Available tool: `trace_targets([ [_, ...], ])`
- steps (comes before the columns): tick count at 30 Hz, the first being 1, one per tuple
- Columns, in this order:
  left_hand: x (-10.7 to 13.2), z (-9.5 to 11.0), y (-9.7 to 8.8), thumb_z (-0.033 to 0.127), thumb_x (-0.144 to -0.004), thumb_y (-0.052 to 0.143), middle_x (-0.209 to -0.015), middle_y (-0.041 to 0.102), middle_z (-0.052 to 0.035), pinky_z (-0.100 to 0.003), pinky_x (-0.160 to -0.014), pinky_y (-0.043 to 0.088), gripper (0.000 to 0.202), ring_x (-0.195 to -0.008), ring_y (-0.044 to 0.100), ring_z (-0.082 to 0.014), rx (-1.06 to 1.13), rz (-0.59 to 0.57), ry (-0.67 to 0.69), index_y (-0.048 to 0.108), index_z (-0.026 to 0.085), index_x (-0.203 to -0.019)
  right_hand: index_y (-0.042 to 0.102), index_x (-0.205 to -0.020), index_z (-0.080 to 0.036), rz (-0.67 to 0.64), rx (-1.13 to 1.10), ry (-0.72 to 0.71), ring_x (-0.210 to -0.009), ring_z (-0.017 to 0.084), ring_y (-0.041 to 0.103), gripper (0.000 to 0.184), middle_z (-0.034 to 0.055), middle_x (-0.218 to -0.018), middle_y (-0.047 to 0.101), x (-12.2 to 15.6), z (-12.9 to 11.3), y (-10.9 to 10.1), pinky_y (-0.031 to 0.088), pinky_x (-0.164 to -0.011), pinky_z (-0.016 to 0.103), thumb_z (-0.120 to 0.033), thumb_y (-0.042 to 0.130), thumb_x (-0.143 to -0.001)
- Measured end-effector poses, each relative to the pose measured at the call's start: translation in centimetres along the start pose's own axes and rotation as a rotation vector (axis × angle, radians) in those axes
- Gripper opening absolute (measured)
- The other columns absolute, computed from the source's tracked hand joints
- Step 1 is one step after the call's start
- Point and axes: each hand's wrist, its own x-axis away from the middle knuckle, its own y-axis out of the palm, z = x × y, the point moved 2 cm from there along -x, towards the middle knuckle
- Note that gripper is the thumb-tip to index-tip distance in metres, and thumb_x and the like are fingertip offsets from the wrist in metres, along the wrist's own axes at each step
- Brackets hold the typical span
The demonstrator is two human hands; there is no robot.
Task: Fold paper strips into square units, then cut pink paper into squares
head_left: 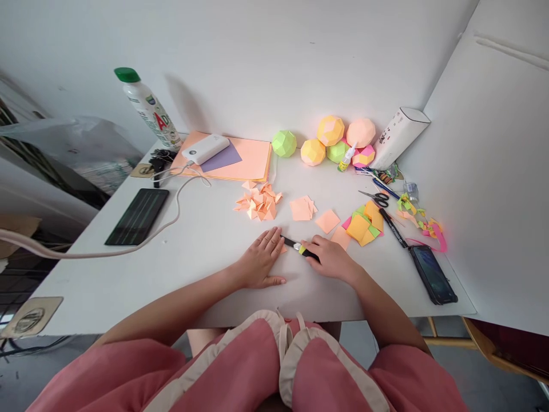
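Note:
My left hand (pixel 262 257) lies flat on the table with its fingers stretched out, pressing on a peach paper piece (pixel 283 249) that is mostly covered. My right hand (pixel 328 254) grips a black and yellow utility knife (pixel 299 246), whose front end reaches to my left fingertips. Beyond my hands is a heap of folded peach paper pieces (pixel 259 201). To its right are several peach paper squares (pixel 302 208), with one more square (pixel 328 221) nearer my right hand. A pile of orange, green and pink squares (pixel 363 225) sits to the right.
Faceted paper balls (pixel 330 130) line the wall beside a small glue bottle (pixel 345 158). Scissors (pixel 377 198), a black marker (pixel 393 228) and a phone (pixel 433 274) lie at right. At left are a dark tablet (pixel 137 217), a power bank (pixel 206 149) on peach sheets (pixel 253 157), and a tall bottle (pixel 150 109).

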Motion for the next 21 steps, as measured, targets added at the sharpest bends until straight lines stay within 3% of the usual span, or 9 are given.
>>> trace_targets([
  [10, -0.1, -0.5, 0.4, 0.073, -0.085, 0.023, -0.147, 0.026, -0.0281, -0.049, -0.113, 0.021, 0.095, -0.14, 0.019, -0.0366, 0.029, 0.014, -0.033, 0.031, -0.004, -0.139, 0.052, -0.131, -0.019, 0.025, -0.201, -0.114, -0.091, 0.019, 0.06, 0.045, 0.0083, -0.107, 0.058, 0.3, 0.9, 0.0, 0.049, -0.077, 0.031, -0.024, 0.052, -0.086],
  [16, -0.4, -1.0, -0.4, 0.053, -0.094, 0.029, -0.144, 0.035, -0.025, -0.049, -0.109, 0.032, 0.068, -0.137, 0.03, -0.0336, 0.084, 0.046, -0.054, 0.036, 0.002, -0.137, 0.053, -0.131, -0.024, 0.066, -0.244, -0.139, -0.086, 0.018, 0.059, 0.046, 0.0066, -0.104, 0.058, 0.5, 1.1, 0.0, 0.048, -0.073, 0.03, -0.025, 0.052, -0.085],
  [21, -0.7, -1.5, -0.7, 0.034, -0.097, 0.031, -0.136, 0.048, -0.0203, -0.046, -0.105, 0.04, 0.045, -0.13, 0.042, -0.0288, 0.158, 0.139, -0.089, 0.044, 0.007, -0.13, 0.052, -0.131, -0.022, 0.053, -0.234, -0.115, -0.087, 0.018, 0.059, 0.047, 0.0072, -0.106, 0.058, 0.5, 1.1, 0.1, 0.048, -0.074, 0.03, -0.025, 0.051, -0.085],
])
